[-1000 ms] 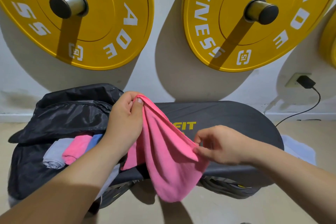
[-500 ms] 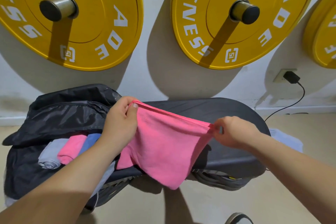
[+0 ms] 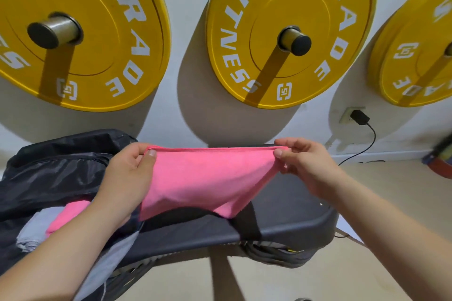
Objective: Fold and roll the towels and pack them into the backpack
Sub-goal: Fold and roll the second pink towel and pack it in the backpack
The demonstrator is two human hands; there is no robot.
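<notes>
Lying open at far left: black backpack, resting on the left end of the bench pad.
Contents: rolled grey towel and rolled pink towel, side by side and touching.
Left hand: thumb and curled fingers pinch the upper left corner of the pink towel.
Pink towel: doubled, held above the bench pad, top edge stretched level between both hands, lower part sagging.
Right hand: thumb and fingers pinch the upper right corner.
Wall behind: three yellow weight plates on pegs; black charger plugged into the socket at right.
</notes>
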